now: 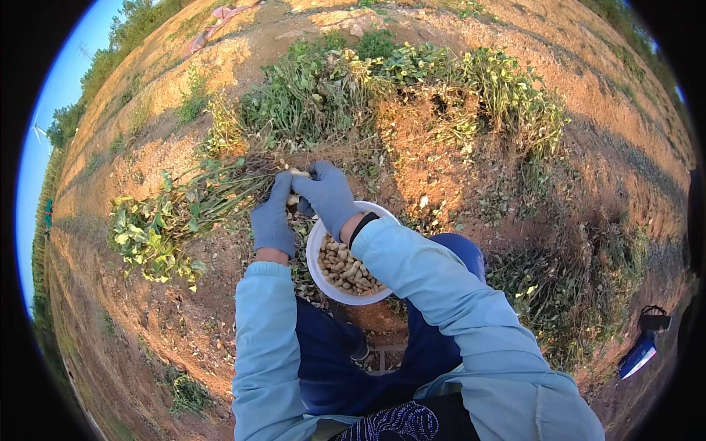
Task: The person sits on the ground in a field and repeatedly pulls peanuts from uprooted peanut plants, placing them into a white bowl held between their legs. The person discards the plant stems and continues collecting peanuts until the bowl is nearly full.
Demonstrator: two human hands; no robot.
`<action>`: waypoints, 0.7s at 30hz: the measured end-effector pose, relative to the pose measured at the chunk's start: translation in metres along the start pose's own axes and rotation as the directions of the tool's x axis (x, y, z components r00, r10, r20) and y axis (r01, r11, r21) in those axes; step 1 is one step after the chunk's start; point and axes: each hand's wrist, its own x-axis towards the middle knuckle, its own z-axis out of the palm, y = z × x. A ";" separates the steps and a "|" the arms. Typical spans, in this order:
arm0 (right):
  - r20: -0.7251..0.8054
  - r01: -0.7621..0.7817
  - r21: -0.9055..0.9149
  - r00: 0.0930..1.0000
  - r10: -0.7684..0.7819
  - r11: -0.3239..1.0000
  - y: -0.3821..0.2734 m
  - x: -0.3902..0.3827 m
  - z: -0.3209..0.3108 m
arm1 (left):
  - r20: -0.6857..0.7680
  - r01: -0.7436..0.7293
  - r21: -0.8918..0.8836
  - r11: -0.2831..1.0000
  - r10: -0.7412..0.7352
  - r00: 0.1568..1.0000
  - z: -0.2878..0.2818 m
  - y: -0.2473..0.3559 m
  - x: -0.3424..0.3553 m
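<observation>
My left hand [273,219], in a grey glove, is closed around the root end of a pulled peanut plant [228,185]. The plant's leafy top stretches away to the left, down toward the soil. Against it, my right hand [329,195], gloved alike, is closed with its fingertips at the roots. Pale peanut pods [293,199] show between the two hands; the fingers partly cover them. Just below my right hand stands a white bucket [316,273] between my knees, with many loose peanuts [346,270] in it. My right wrist hides part of its rim.
A long heap of peanut plants [316,95] lies beyond the hands, curving to the right. Another darker heap [573,287] lies at my right. Reddish soil [184,331] spreads around. A blue and white object [638,356] is at the far right.
</observation>
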 end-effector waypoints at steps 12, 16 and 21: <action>0.031 0.217 -0.348 0.975 -0.220 0.912 0.010 0.009 -0.009 | 0.159 -0.018 -0.135 0.991 0.039 0.986 0.000 0.001 -0.006; 0.086 -0.026 0.013 0.996 0.025 1.000 -0.006 -0.008 -0.011 | 0.119 0.039 -0.282 0.959 -0.006 0.993 0.008 0.004 -0.006; 0.073 -0.078 0.118 0.995 0.069 0.990 0.009 -0.008 -0.015 | 0.221 0.002 -0.105 0.994 0.022 0.975 -0.003 -0.007 -0.002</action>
